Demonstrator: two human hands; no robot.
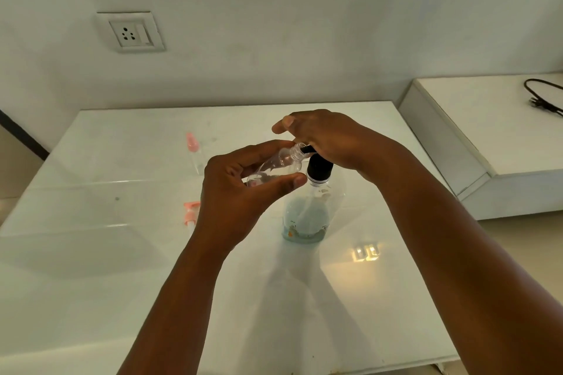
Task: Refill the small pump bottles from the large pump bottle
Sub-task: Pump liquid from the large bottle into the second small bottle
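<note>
I see the large bottle (306, 216) upright mid-table (91, 253), well clear of every edge; bare glossy white top around it. Left of it lie a pink pump (190, 216) and, farther back, a pink-capped bottle (192, 146). White wall behind it with a socket (131, 32); a low white shelf (487, 131) to its right carries a black cable (545, 96). Left hand (240, 192), grip closed around a clear small bottle (274, 166), tilts its open neck to the black nozzle. Right hand (329, 137) rests flat on the pump head (318, 167), gripping nothing. Large bottle: clear, pale blue liquid, roughly half full.
</note>
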